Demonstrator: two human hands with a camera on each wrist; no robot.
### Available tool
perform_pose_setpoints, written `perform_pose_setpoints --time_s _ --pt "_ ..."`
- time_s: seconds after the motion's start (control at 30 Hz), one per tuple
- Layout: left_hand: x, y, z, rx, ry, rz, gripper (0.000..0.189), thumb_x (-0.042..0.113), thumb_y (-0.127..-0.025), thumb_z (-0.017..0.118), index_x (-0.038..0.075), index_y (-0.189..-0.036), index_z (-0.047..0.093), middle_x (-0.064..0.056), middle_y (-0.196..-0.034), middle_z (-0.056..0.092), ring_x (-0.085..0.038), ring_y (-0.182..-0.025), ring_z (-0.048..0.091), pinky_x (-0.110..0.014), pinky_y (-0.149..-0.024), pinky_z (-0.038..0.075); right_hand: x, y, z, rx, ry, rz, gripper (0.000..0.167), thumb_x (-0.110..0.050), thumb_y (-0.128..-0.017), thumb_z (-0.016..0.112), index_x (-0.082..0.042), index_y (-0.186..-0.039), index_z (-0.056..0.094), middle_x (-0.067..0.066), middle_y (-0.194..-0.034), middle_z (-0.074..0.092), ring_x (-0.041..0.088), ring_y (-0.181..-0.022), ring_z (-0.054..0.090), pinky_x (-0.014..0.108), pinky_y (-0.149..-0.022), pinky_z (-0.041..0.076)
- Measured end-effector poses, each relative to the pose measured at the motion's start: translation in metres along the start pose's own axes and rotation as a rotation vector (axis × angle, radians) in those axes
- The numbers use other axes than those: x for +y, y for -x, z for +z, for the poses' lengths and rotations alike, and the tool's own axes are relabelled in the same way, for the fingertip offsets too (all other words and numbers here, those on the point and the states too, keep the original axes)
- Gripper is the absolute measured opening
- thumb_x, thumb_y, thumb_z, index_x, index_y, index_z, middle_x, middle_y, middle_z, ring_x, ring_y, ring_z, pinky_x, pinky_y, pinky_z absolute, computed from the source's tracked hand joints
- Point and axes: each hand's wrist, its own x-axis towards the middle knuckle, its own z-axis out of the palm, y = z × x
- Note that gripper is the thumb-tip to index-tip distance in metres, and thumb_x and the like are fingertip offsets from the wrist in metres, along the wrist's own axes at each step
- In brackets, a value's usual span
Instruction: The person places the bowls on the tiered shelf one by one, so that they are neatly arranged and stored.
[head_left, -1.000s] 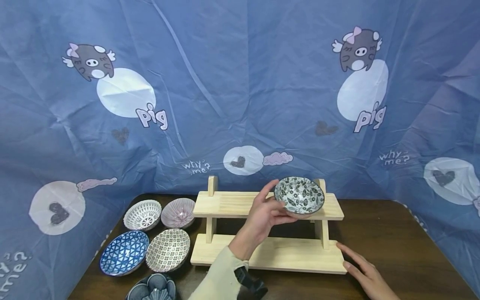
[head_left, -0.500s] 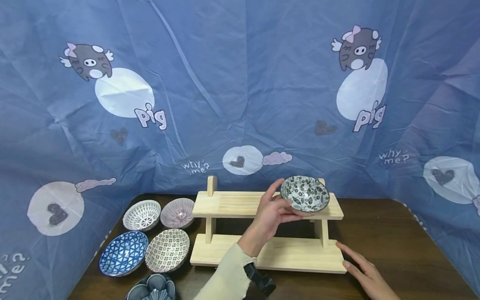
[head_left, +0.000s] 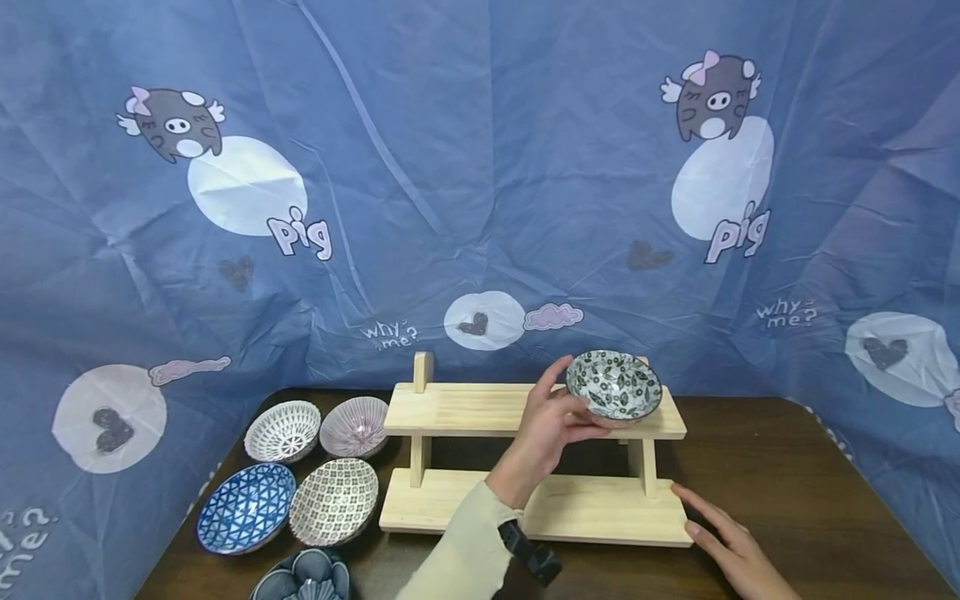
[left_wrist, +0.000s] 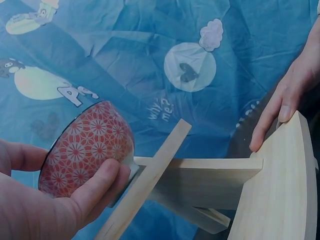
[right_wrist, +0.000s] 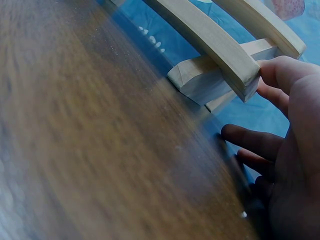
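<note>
A big blue cloth [head_left: 390, 167] hangs behind my table [head_left: 772, 483]. On the table is the wooden stand [head_left: 585, 508], with its long way going left to right. I think I am near the start. One bowl is up at the stand in my hand, not let go yet. Five more sit on the table to the left, and I guess those are left to do: the blue bowl [head_left: 246, 508], the tan dotty bowl [head_left: 334, 502], the dark flower bowl [head_left: 307, 575], the white bowl [head_left: 282, 431] and the purple stripy bowl [head_left: 356, 427].

My leaf bowl [head_left: 613, 385] is at the right end of the top board [head_left: 465, 408]. I can't tell if its foot touches the wood. It is round, so no way across is longer. Its mouth points up and a bit toward me, and its foot points down.

My left hand [head_left: 546, 429] pinches the leaf bowl's left side, with fingers bent just enough to go round it. My right hand [head_left: 731, 550] holds nothing up. Its fingers are loose and spread, and the tips touch the bottom board's [head_left: 615, 521] right end.
</note>
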Motion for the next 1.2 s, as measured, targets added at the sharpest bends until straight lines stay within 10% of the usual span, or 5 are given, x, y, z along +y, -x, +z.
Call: perform_pose_setpoints --time_s 0.3,1.2 --pt "-0.0016 -0.0031 0.0019 0.018 -0.018 -0.011 0.076 -0.007 -0.085 0.048 0.014 -0.156 0.032 -0.033 -0.137 0.044 -0.016 -0.064 0.063 -0.051 -0.084 0.063 -0.0004 0.001 0.0005 0.005 -0.03 -0.032 0.053 -0.037 -0.105 0.048 -0.017 -0.154 0.041 -0.025 -0.147 0.042 -0.026 -0.124 0.031 0.02 -0.092 0.05" --pt "-0.0021 -0.0039 -0.0003 -0.011 -0.144 -0.024 0.075 0.006 -0.091 0.052 0.02 -0.159 0.025 -0.029 -0.14 0.051 -0.017 -0.068 0.067 -0.04 -0.076 0.065 -0.0009 0.0024 -0.0004 0.016 -0.007 -0.028 0.05 -0.038 -0.105 0.049 -0.02 -0.152 0.045 -0.025 -0.146 0.042 -0.026 -0.123 0.031 0.022 -0.092 0.05"
